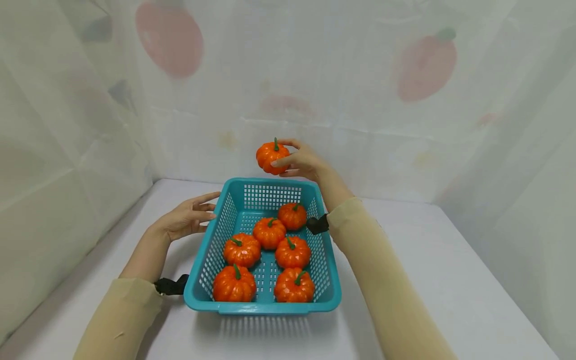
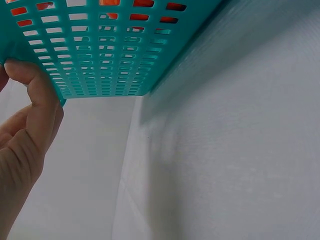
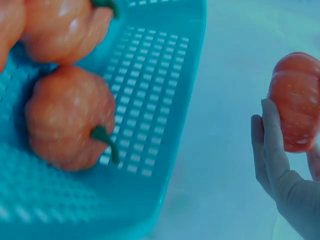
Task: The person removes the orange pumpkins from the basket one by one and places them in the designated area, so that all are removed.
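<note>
In the head view my right hand [image 1: 302, 161] grips a small orange pumpkin [image 1: 266, 159] with a green stem, up above the far edge of a teal perforated basket [image 1: 262, 308]. The right wrist view shows the same pumpkin [image 3: 296, 100] between fingers and thumb, beside the basket. Several similar pumpkins lie in the basket, among them one at far right [image 1: 292, 217] and one at near left [image 1: 234, 284]. On the left side my left hand [image 1: 191, 218] has its fingertips at the basket's rim. Bent fingers [image 2: 42, 107] touch the rim in the left wrist view.
The basket stands on a white tabletop [image 1: 405, 260]. Pale curtains with faded fruit prints [image 1: 288, 65] hang behind the table and along both sides. A black wrist device [image 1: 172, 286] on the left arm is close to the basket's side.
</note>
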Tool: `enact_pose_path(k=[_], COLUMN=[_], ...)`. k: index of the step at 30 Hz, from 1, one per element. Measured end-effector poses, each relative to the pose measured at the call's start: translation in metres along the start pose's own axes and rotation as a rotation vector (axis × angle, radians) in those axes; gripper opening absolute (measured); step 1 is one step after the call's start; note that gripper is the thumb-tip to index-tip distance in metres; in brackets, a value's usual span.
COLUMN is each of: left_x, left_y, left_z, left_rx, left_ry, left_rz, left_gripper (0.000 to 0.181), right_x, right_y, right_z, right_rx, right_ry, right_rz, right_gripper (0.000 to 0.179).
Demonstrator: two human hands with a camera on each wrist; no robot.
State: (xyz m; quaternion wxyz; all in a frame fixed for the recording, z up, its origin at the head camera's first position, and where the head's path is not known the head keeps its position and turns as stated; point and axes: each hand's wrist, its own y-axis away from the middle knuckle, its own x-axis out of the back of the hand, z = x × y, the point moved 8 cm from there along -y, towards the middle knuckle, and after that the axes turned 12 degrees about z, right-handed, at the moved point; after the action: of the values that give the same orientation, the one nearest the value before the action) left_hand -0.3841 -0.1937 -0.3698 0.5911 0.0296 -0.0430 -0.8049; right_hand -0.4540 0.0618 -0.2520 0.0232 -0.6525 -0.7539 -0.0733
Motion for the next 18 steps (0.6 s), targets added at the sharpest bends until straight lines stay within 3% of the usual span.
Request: enact_pose_path(k=[10,18], left_x=[0.001,-0.001], left_y=[0.003,0.002], left_z=[-0.003,-0.005], left_rx=[-0.009,-0.011], left_ry=[-0.012,-0.009], left_rz=[-0.012,-0.019], left_gripper=[0.075,0.075], right_x=[0.036,0.079], right_y=[0.010,0.018], right_z=[0.012,0.025], right_rx=[0.026,0.038], right_ry=[0.046,0.049], right_rz=[0.014,0.049], right_gripper=[0.075,0.076])
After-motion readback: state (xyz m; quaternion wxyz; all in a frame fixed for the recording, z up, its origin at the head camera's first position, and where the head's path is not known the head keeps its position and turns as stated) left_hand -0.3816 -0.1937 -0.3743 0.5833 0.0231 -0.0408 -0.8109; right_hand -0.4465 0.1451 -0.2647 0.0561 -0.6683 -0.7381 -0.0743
